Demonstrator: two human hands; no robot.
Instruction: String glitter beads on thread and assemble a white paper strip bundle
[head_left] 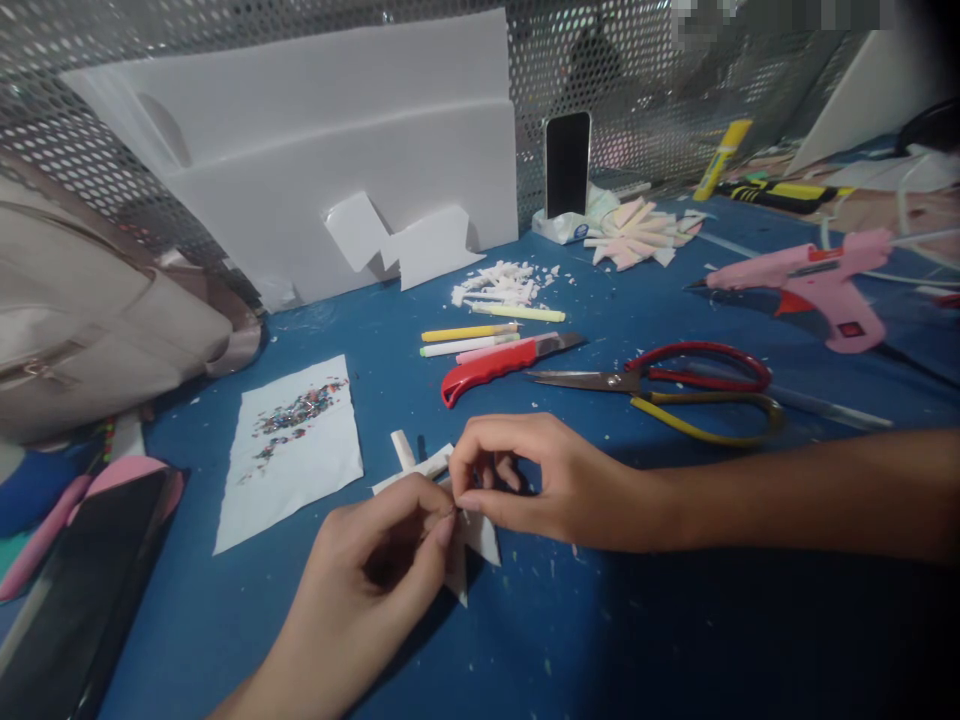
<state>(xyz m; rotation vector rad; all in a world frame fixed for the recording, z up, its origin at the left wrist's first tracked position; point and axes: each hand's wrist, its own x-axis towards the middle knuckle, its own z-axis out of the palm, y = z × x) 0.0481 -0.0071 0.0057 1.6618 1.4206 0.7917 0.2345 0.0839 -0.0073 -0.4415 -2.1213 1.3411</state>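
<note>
My left hand (pixel 382 570) and my right hand (pixel 547 480) meet fingertip to fingertip low in the middle of the view. Both are closed, thumb against index finger. Whatever sits in the two pinches is too small and hidden to make out. Right beneath my fingers lie white pointed strips (pixel 480 540), spread like a star and partly covered by my hands. To the left is a white paper sheet (pixel 289 500) with a heap of small multicoloured bits (pixel 300 410) on it.
Beyond my hands lie a red-handled knife (pixel 487 368), scissors (pixel 637 385), several markers (pixel 469 333) and white scraps (pixel 510 283). A pink glue gun (pixel 817 280) is at right. A phone (pixel 568 165) stands at the back; another dark phone (pixel 82 590) lies at left near a bag (pixel 97 310).
</note>
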